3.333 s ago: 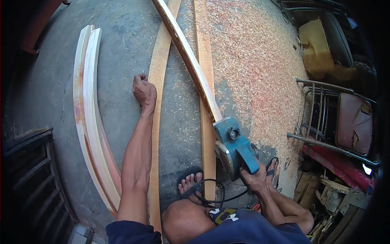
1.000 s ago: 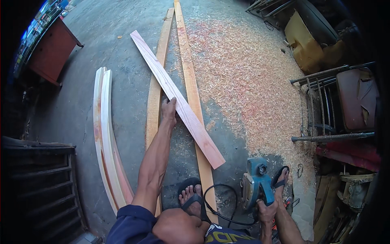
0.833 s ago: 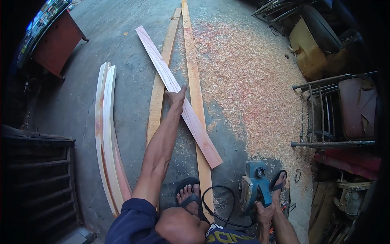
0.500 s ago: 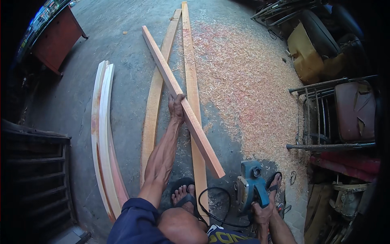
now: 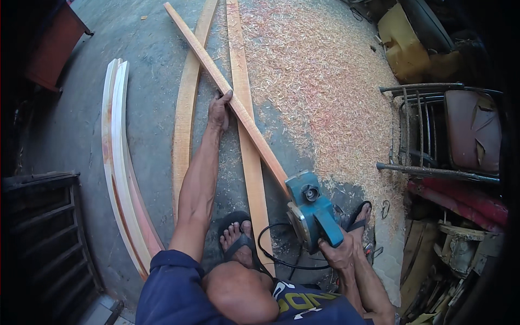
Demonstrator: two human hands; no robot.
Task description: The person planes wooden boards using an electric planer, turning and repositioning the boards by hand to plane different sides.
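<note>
A long squared wooden batten slants across two boards, and my left hand grips it around its middle. My right hand is wrapped around the rear handle of a blue-green electric planer. The planer is at the batten's near end, overlapping it; whether its sole touches the wood is hidden. Beneath the batten lie a left board and a right board on the concrete floor. A black power cord loops from the planer past my left foot.
Wood shavings cover the floor at the right. Several pale planed strips lie together at the left. A metal-framed chair lies among scrap at the far right. A dark slatted frame stands at lower left, a red cabinet at upper left.
My right hand has raised the planer up and leftward onto the batten's near end. The view has shifted, so the floor things appear higher and further left. My left hand keeps its grip.
</note>
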